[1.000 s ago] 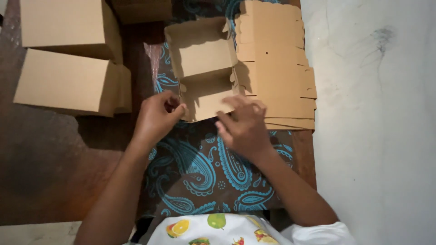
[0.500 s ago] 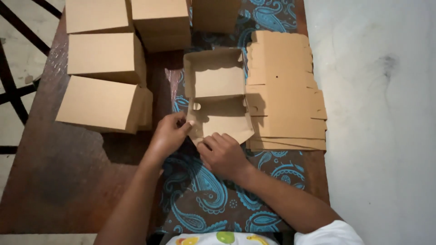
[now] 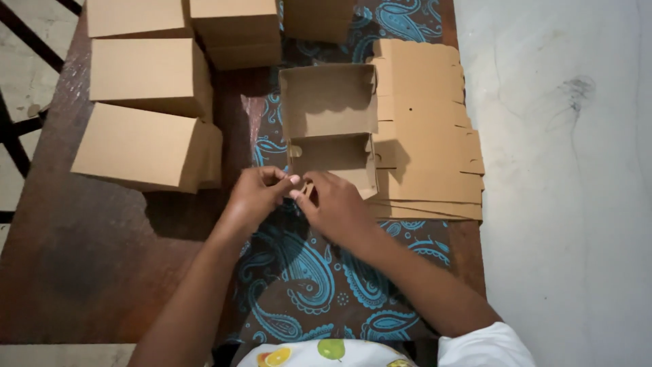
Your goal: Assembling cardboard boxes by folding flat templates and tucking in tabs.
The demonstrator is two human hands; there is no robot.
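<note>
Both hands, left (image 3: 255, 197) and right (image 3: 336, 204), pinch the open box's (image 3: 329, 122) near flap, apparently; box lies just beyond the grip.

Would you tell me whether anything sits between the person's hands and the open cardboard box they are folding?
Nothing visible does: the left hand and right hand already touch the near edge of the open cardboard box.

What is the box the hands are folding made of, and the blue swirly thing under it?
The open box looks like plain brown cardboard: matte, with cut flaps and slots. The blue swirly cover seems to be printed cloth with a paisley pattern, though it could be a plastic sheet. Both the left hand and right hand pinch the box's near edge.
</note>
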